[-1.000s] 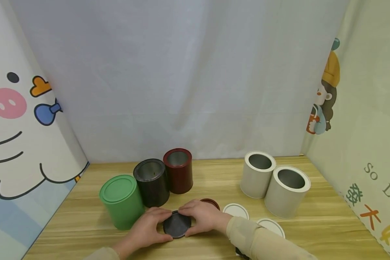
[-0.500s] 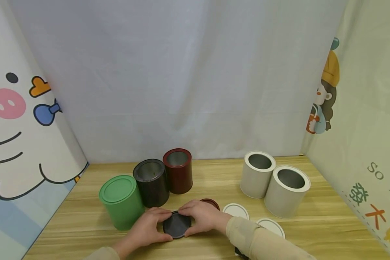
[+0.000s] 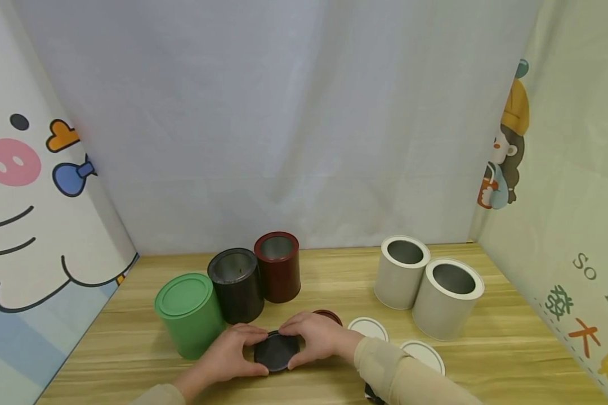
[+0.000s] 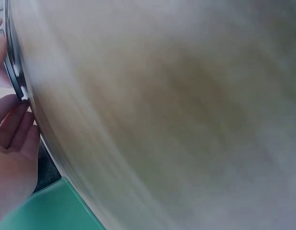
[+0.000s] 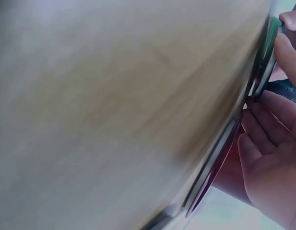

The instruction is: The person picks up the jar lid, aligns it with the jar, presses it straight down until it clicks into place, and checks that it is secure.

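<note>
A round black lid (image 3: 276, 352) is between my hands near the front of the table. My left hand (image 3: 228, 354) grips its left edge, thumb toward the near side and fingers toward the far side. On the opposite edge, my right hand (image 3: 314, 338) holds the lid the same way. In the left wrist view, fingertips (image 4: 24, 108) meet the lid's rim; the right wrist view shows the same on its side. Behind the hands stand a green can (image 3: 195, 323) with its top covered, an uncovered black can (image 3: 240, 298) and an uncovered dark red can (image 3: 282, 281).
Two uncovered white cans, one behind (image 3: 395, 281) and one in front (image 3: 441, 312), stand at the right. A dark red lid (image 3: 330, 316), partly hidden by my right hand, and two white lids (image 3: 367, 328) lie on the wooden table (image 3: 506, 360). Curtains surround it.
Both hands keep their grip on the black lid. The lid's far edge sits very slightly lower in the head view. The cans and the other lids stay where they were.
</note>
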A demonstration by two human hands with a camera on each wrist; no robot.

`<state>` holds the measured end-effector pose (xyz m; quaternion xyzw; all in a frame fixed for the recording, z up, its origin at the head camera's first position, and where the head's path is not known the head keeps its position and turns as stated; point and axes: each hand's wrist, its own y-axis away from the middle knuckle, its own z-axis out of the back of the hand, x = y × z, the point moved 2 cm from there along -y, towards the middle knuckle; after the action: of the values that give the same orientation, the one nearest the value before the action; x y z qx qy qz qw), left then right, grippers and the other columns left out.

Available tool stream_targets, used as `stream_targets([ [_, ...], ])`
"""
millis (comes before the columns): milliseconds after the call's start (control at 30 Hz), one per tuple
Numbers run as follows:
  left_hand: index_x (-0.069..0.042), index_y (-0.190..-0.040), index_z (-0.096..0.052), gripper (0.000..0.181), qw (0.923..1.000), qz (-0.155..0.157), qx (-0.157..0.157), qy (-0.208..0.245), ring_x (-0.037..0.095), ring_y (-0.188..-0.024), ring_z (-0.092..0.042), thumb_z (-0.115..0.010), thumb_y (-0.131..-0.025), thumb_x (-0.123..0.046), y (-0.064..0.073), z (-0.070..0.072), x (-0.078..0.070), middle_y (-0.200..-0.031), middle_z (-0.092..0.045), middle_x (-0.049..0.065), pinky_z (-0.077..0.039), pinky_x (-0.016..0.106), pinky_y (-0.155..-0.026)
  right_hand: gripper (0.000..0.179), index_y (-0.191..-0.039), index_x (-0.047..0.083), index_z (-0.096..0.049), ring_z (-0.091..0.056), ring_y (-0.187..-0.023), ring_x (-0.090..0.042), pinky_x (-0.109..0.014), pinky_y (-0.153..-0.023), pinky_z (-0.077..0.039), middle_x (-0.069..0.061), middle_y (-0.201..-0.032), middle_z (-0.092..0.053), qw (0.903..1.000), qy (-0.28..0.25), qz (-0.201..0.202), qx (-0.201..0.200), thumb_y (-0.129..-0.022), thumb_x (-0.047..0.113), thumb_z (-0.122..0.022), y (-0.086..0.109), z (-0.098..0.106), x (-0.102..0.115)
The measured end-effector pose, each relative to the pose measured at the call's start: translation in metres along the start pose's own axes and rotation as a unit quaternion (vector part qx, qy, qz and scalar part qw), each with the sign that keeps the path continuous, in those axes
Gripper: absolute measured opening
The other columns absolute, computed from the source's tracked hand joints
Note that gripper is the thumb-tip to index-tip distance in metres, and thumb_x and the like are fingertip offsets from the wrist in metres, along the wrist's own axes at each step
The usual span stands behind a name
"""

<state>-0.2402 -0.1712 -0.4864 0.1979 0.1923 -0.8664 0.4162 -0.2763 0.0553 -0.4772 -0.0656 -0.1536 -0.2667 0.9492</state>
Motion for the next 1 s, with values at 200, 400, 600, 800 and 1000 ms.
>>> stream_targets([
  [200, -0.002, -0.122, -0.071, 0.068, 1.0, 0.005, 0.003, 0.002, 0.025, -0.113, -0.06, -0.084, -0.075, -0.05, 0.0, 0.001, 0.001, -0.12, -0.069, 0.005, -0.05, 0.043, -0.095, 0.06, -0.133, 0.012, -0.064, -0.052, -0.125, -0.012, -0.023, -0.105, -0.04, 0.001, -0.133, -0.061, 0.9996, -0.021, -0.012, 0.012, -0.083, 0.042, -0.079, -0.001, 0.002, 0.001],
  [400, -0.004, -0.122, -0.071, 0.067, 0.9999, 0.004, 0.001, 0.013, 0.024, -0.112, -0.061, -0.084, -0.075, -0.05, 0.0, 0.002, 0.0, -0.119, -0.069, 0.005, -0.05, 0.042, -0.095, 0.06, -0.133, 0.011, -0.065, -0.053, -0.125, -0.011, -0.023, -0.105, -0.039, 0.001, -0.132, -0.061, 0.9991, -0.036, -0.017, 0.013, -0.083, 0.041, -0.08, -0.001, 0.004, 0.001],
  [600, -0.004, -0.124, -0.07, 0.066, 0.9997, 0.004, -0.004, 0.025, 0.026, -0.113, -0.061, -0.084, -0.076, -0.048, 0.001, 0.005, -0.001, -0.12, -0.068, 0.006, -0.051, 0.043, -0.095, 0.06, -0.134, 0.009, -0.064, -0.053, -0.125, -0.013, -0.024, -0.105, -0.04, -0.002, -0.132, -0.061, 0.9974, -0.071, -0.016, 0.002, -0.083, 0.038, -0.08, 0.002, 0.007, 0.002],
  [800, -0.005, -0.124, -0.07, 0.065, 0.9993, 0.005, -0.019, 0.033, 0.027, -0.114, -0.061, -0.085, -0.076, -0.047, 0.002, 0.008, -0.002, -0.12, -0.068, 0.006, -0.051, 0.044, -0.095, 0.061, -0.135, 0.009, -0.063, -0.053, -0.125, -0.014, -0.025, -0.105, -0.04, -0.003, -0.133, -0.06, 0.9957, -0.09, -0.016, -0.013, -0.084, 0.037, -0.08, 0.005, 0.009, 0.002],
  [1000, -0.006, -0.123, -0.071, 0.065, 0.9983, 0.019, -0.026, 0.048, 0.03, -0.115, -0.06, -0.084, -0.076, -0.047, 0.003, 0.011, -0.005, -0.122, -0.067, 0.007, -0.05, 0.046, -0.095, 0.061, -0.135, 0.011, -0.063, -0.052, -0.125, -0.012, -0.025, -0.104, -0.04, 0.0, -0.134, -0.059, 0.9928, -0.114, -0.028, -0.025, -0.083, 0.038, -0.08, 0.006, 0.011, 0.002],
])
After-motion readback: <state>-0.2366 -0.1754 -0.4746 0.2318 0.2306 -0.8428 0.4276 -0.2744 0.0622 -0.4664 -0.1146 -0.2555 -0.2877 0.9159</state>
